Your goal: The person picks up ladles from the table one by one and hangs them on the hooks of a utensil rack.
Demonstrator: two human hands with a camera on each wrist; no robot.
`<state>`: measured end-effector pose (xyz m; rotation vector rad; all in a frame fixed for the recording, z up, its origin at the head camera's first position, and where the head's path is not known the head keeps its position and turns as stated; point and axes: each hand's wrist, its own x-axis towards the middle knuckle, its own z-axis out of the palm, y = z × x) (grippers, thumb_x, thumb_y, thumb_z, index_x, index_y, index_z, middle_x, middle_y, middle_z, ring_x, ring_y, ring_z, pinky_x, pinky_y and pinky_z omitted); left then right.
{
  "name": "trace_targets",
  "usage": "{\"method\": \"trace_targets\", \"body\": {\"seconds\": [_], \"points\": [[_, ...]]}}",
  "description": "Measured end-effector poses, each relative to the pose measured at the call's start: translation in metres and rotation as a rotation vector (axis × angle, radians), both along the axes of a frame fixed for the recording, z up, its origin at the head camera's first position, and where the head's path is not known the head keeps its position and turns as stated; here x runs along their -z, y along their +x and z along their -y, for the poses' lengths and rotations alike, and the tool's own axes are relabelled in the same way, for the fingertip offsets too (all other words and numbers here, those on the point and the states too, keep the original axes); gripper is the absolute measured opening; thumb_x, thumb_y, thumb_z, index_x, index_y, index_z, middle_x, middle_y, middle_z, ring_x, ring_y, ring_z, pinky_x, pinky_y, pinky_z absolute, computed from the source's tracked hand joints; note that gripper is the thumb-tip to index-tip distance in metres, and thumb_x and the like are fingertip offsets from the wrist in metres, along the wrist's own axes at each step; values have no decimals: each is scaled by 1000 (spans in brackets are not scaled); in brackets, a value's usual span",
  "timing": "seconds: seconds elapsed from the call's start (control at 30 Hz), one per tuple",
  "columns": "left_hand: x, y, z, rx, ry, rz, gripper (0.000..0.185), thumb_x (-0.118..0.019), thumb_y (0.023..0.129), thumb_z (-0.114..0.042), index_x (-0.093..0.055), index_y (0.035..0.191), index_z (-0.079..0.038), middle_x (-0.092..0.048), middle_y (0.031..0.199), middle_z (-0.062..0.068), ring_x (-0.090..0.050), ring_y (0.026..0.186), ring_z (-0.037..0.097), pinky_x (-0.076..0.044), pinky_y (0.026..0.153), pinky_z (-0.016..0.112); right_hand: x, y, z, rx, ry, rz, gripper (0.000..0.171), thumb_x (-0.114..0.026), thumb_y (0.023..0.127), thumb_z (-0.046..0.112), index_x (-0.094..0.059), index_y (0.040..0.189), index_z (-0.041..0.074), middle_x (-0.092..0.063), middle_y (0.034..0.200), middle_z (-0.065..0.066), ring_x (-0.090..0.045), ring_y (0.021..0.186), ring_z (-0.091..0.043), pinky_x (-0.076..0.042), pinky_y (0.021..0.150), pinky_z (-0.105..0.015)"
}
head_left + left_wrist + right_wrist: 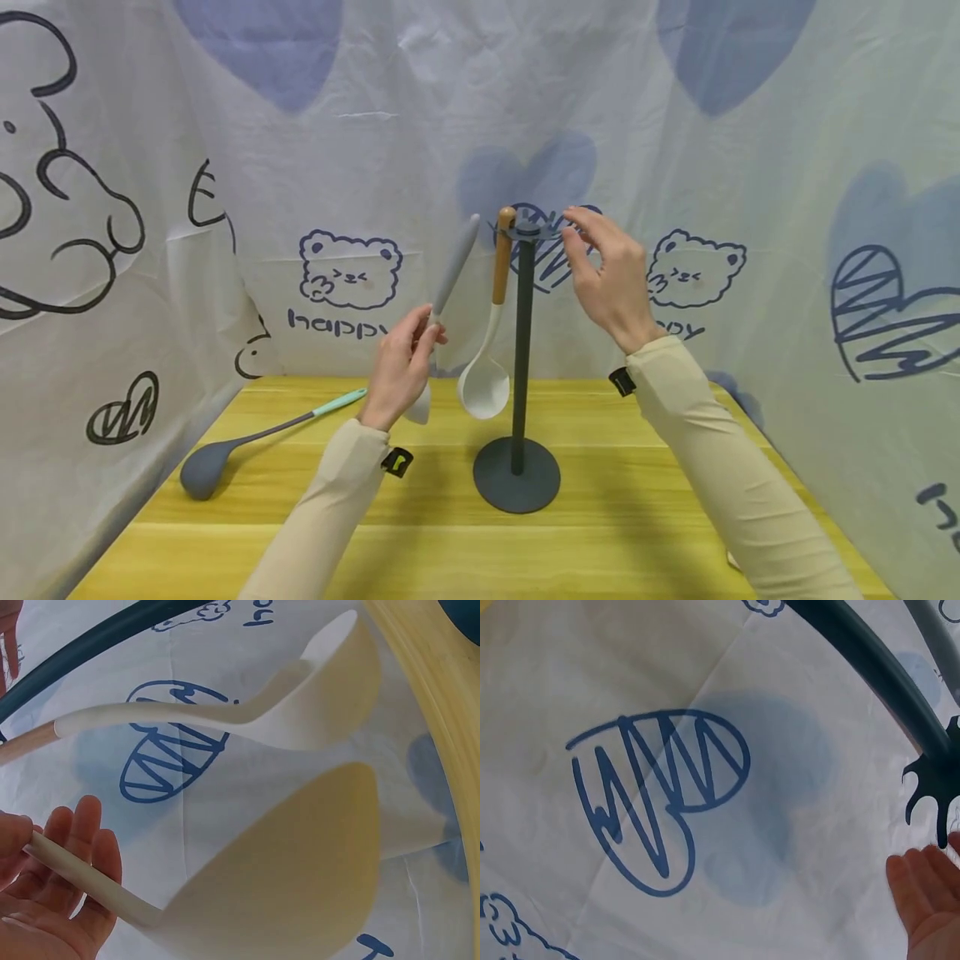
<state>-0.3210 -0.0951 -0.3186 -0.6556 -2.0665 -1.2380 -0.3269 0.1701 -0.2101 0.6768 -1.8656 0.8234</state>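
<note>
**Utensil Stand Station: Hand and Object Status**

Legible writing: the printed fabric backdrop (pixel 420 125) carries the word "happy" below a line-drawn bear, left of the stand; a second bear sits right of the stand, its caption largely hidden behind the right hand. Scribbled heart outlines and pale blue heart patches repeat across the cloth, which shows soft creases.

Left hand (pixel 401 367): the fingers are curled around the neck of a spoon with a grey handle (pixel 455 265). The handle is matte and points up and to the right toward the stand top. Its cream bowl shows large and smooth in the left wrist view, below the hand.

Right hand (pixel 611 279): the fingers are loosely extended and hold nothing. The fingertips are at the notched top disc of the dark stand (pixel 519 350), but contact cannot be confirmed.

The stand is a slim round post on a flat circular base, resting on the yellow wooden table (pixel 660 508). A white ladle (pixel 489 367) with a rounded wooden handle hangs from the disc, just left of the post, bowl downward.

A grey ladle with a mint handle end (pixel 247 442) lies flat at the table's left side, well apart from both hands.
</note>
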Motion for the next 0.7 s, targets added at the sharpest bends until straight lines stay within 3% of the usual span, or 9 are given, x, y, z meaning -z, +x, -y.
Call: {"method": "trace_targets", "body": {"seconds": [0.23, 0.7], "points": [[-6, 0, -8, 16, 14, 11, 27, -49, 102, -6, -58, 127, 0, -69, 99, 15, -67, 91, 24, -51, 66, 23, -8, 1, 0, -17, 85, -7, 31, -53, 101, 22, -71, 115, 1, -66, 127, -13, -63, 117, -28, -51, 100, -41], [-7, -1, -16, 11, 35, 66, 27, -50, 102, -7, -58, 127, -1, -69, 102, 14, -68, 94, 24, -56, 75, 32, -12, 2, 4, -2, 101, 40, 30, -49, 101, 17, -72, 111, 0, -70, 116, -16, -66, 109, -29, -53, 96, -41]]}}
